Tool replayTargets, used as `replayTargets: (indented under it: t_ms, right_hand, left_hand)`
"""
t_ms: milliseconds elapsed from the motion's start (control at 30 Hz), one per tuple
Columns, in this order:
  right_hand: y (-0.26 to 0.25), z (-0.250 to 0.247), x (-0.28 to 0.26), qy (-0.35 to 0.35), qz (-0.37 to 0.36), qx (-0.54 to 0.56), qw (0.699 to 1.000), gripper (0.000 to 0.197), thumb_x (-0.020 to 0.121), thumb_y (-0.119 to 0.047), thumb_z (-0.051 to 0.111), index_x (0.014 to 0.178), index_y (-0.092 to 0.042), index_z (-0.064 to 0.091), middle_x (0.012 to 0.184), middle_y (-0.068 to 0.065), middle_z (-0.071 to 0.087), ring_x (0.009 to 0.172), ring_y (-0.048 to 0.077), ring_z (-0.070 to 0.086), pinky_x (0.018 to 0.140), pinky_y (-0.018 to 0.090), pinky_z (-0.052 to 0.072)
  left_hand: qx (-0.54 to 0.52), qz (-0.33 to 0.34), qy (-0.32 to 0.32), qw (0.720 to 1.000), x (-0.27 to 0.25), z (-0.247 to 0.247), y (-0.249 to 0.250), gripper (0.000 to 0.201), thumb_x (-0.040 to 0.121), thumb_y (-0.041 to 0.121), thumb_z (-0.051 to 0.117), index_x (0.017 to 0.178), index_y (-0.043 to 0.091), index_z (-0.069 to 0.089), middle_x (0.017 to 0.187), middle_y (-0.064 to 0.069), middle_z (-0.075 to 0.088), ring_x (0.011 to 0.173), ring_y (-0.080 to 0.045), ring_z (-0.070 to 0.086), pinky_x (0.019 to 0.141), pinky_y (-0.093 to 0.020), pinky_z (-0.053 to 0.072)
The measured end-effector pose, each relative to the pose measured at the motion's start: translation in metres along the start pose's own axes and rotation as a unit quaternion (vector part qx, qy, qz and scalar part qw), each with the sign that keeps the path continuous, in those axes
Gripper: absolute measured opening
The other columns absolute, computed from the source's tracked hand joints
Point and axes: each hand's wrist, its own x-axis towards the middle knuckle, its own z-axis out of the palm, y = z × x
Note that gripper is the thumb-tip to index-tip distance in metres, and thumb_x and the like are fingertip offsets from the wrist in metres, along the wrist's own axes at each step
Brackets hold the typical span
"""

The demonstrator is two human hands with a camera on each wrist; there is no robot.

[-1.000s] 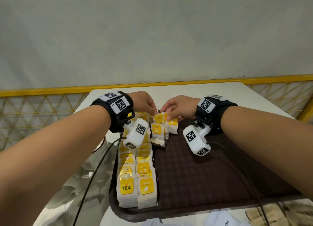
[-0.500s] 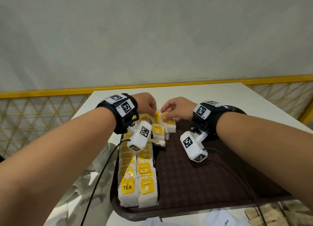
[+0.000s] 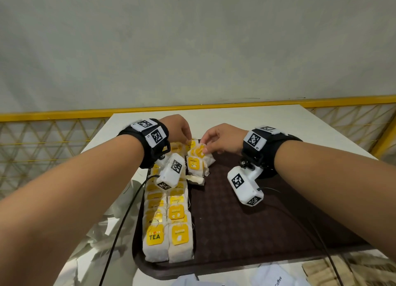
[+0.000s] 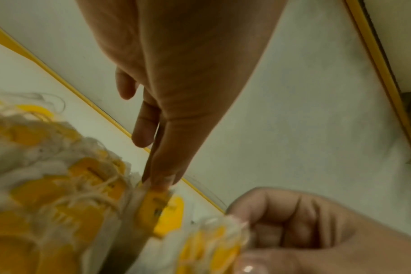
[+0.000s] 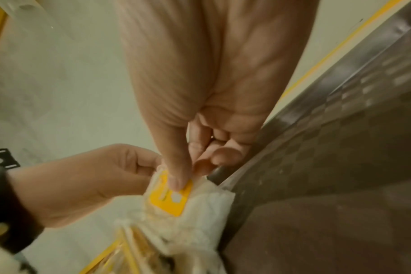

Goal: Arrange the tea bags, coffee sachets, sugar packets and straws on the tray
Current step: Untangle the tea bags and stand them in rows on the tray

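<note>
White table (image 3: pixel 246 116), brown tray (image 3: pixel 257 232), two tea-bag rows (image 3: pixel 167 217); both hands (image 3: pixel 222 139) pinch tea bags (image 3: pixel 198 152)

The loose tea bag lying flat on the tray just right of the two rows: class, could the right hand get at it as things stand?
Probably yes. The loose tea bag lies uncovered on the tray, with bare tray beside it, but the right hand is pinching another tea bag and must release it first.
</note>
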Motion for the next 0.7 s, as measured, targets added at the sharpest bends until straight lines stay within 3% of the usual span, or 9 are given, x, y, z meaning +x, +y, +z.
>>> replayTargets:
  t_ms: [100,167,233,300,467,600,700]
  right_hand:
    - [0.001,0.008,0.005,0.024,0.016,-0.009,1.0,0.013,0.08,-0.008,0.075,0.079,-0.019,0.067,0.091,0.017,0.068,0.078,0.022,0.057,0.066,0.027,0.047]
    - [0.001,0.011,0.007,0.041,0.029,-0.006,0.999,0.012,0.081,-0.009,0.073,0.079,-0.019,0.066,0.088,0.012,0.068,0.078,0.021,0.058,0.067,0.027,0.049]
    - [0.001,0.011,0.007,0.049,0.041,-0.013,0.998,0.01,0.084,-0.011,0.071,0.08,-0.018,0.065,0.08,0.007,0.066,0.076,0.019,0.058,0.064,0.024,0.049]
    - [-0.002,0.011,0.006,0.052,0.054,-0.032,0.997,0.009,0.087,-0.013,0.067,0.082,-0.018,0.062,0.072,0.004,0.062,0.069,0.016,0.057,0.058,0.021,0.048]
    - [-0.007,0.005,0.001,0.069,0.073,-0.039,0.994,0.017,0.093,-0.012,0.058,0.079,-0.019,0.053,0.063,0.001,0.058,0.053,0.008,0.052,0.045,0.016,0.041]
    - [-0.01,0.0,-0.005,0.073,0.071,-0.017,0.995,0.013,0.094,-0.012,0.057,0.083,-0.018,0.053,0.064,0.003,0.058,0.054,0.009,0.053,0.046,0.018,0.04]
    - [-0.011,0.003,-0.007,0.055,0.068,0.006,0.996,0.012,0.094,-0.011,0.058,0.084,-0.017,0.054,0.067,0.005,0.059,0.06,0.013,0.055,0.051,0.021,0.041]
  left_hand:
    - [-0.024,-0.005,0.008,1.0,-0.011,-0.015,-0.003,0.015,0.084,0.009,0.067,0.097,0.015,0.072,0.09,0.005,0.066,0.083,-0.009,0.059,0.072,-0.019,0.046]
    - [0.005,0.014,-0.057,0.998,-0.022,-0.024,-0.001,0.018,0.081,0.012,0.071,0.098,0.018,0.073,0.089,0.008,0.067,0.078,-0.004,0.057,0.066,-0.015,0.042]
    - [0.036,0.036,-0.124,0.991,-0.032,-0.025,0.006,0.022,0.078,0.022,0.076,0.1,0.022,0.074,0.096,0.009,0.068,0.079,-0.001,0.056,0.068,-0.013,0.039]
    - [0.056,0.048,-0.15,0.986,-0.038,-0.019,0.013,0.026,0.078,0.029,0.077,0.102,0.022,0.074,0.099,0.009,0.069,0.08,-0.001,0.056,0.069,-0.012,0.039]
    - [0.071,0.065,-0.135,0.986,-0.041,-0.002,0.019,0.024,0.084,0.028,0.071,0.105,0.017,0.073,0.108,0.002,0.07,0.089,-0.008,0.056,0.077,-0.021,0.038]
    - [0.033,0.076,-0.139,0.987,-0.046,0.006,0.022,0.022,0.083,0.028,0.072,0.101,0.014,0.074,0.106,0.0,0.069,0.089,-0.01,0.056,0.07,-0.017,0.04]
    - [0.024,0.087,-0.161,0.983,-0.049,0.009,0.025,0.018,0.083,0.03,0.072,0.096,0.017,0.074,0.104,0.001,0.07,0.09,-0.011,0.058,0.078,-0.02,0.043]
